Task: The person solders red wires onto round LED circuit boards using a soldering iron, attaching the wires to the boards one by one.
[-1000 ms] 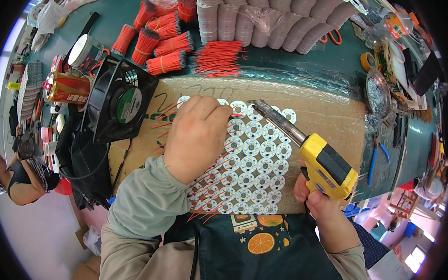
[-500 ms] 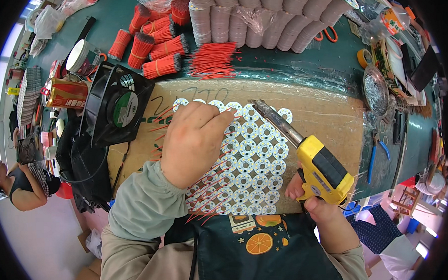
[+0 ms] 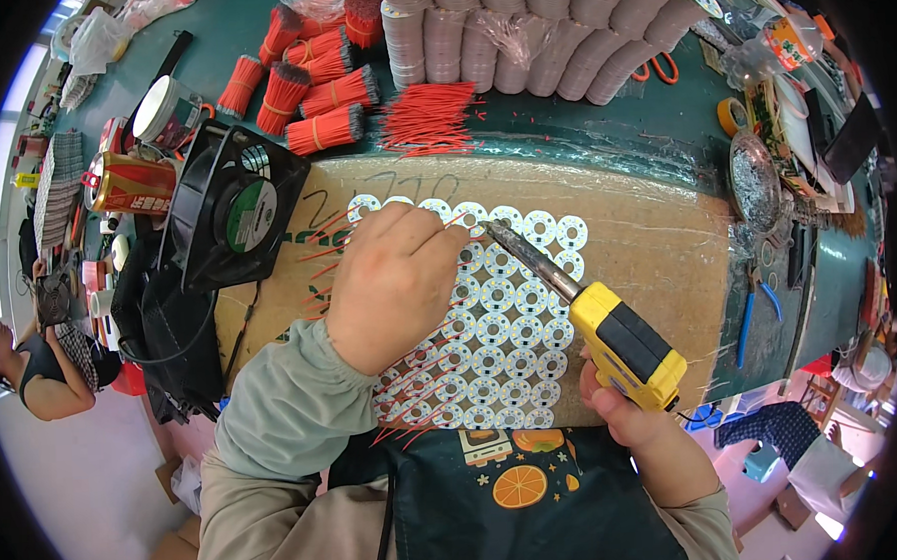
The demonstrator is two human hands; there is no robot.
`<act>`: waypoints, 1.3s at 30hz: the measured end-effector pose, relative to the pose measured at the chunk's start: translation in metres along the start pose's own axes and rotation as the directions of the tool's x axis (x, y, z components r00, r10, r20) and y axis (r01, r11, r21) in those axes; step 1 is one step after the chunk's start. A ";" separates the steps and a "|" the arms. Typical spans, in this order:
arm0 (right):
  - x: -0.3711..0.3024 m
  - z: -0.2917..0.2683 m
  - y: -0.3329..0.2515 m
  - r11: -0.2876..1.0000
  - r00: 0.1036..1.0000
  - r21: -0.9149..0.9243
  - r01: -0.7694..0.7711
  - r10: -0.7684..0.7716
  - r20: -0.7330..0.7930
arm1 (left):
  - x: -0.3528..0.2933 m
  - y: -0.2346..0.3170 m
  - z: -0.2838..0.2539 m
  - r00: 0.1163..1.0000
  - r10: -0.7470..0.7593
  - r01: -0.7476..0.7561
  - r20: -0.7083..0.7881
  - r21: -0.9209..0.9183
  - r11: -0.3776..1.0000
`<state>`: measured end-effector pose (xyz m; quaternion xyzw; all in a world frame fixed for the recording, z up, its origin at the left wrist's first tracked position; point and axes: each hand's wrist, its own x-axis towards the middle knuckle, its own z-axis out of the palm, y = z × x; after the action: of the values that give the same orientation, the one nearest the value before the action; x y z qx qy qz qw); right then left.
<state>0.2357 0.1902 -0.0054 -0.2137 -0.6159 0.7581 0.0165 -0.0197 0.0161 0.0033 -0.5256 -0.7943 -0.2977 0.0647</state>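
Rows of round white LED boards lie on a brown cardboard sheet, with red wires attached to many on the left side. My left hand is over the upper rows, fingers pinched around a thin red wire whose end reaches a board in the top row. My right hand grips a yellow and black soldering gun from below. Its dark metal tip points up and left, at the top-row boards close to the wire end. Several boards are hidden under my left hand.
A black fan stands left of the boards. Beyond the cardboard are loose red wires, bundled red wires and tall stacks of round boards. On the right lie blue-handled pliers and a metal dish. Another person sits far left.
The soldering gun has moved left and slightly down, bringing its tip nearer my left fingertips. My left hand has hardly shifted.
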 end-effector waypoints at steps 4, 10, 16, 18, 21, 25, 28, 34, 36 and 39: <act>0.001 0.002 -0.001 0.999 1.000 0.047 -0.025 0.025 -0.012 | 0.000 0.001 0.000 1.000 -0.007 0.007 0.000 -0.002 1.000; 0.000 -0.002 0.005 0.999 1.000 -0.043 -0.015 0.015 0.009 | -0.001 0.000 0.001 1.000 -0.011 0.011 0.000 -0.002 1.000; 0.003 0.001 -0.001 0.997 1.000 -0.076 0.003 -0.001 0.028 | -0.001 0.001 0.001 1.000 -0.018 0.018 -0.002 0.000 1.000; 0.003 0.002 -0.002 0.997 0.999 -0.072 0.021 -0.018 0.036 | 0.000 0.001 0.001 1.000 -0.019 0.019 -0.001 -0.001 1.000; 0.002 0.005 -0.003 0.994 1.000 0.105 0.003 -0.003 0.006 | 0.000 0.001 0.001 1.000 -0.020 0.020 0.005 0.003 1.000; 0.001 0.004 -0.001 1.000 0.999 0.001 -0.006 0.006 -0.043 | 0.000 0.002 0.000 1.000 -0.020 0.020 0.013 0.010 1.000; 0.003 0.004 -0.002 0.999 0.999 0.046 0.001 0.001 -0.055 | -0.001 0.001 0.000 1.000 -0.021 0.021 0.017 0.011 1.000; 0.001 0.005 -0.006 0.995 0.995 0.086 0.049 -0.041 -0.086 | 0.004 0.006 -0.014 0.999 -0.039 0.039 -0.012 -0.004 0.999; -0.001 0.001 -0.006 0.995 0.994 0.091 0.049 -0.039 -0.099 | 0.007 0.010 -0.025 0.999 -0.042 0.042 -0.018 -0.028 0.999; -0.004 -0.004 -0.004 0.995 0.992 0.082 0.062 -0.052 -0.115 | 0.021 0.023 -0.050 0.998 -0.048 0.049 0.035 -0.027 0.998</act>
<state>0.2401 0.1935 -0.0011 -0.2377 -0.5870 0.7695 0.0821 -0.0189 0.0115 0.0624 -0.5118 -0.8037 -0.3013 0.0364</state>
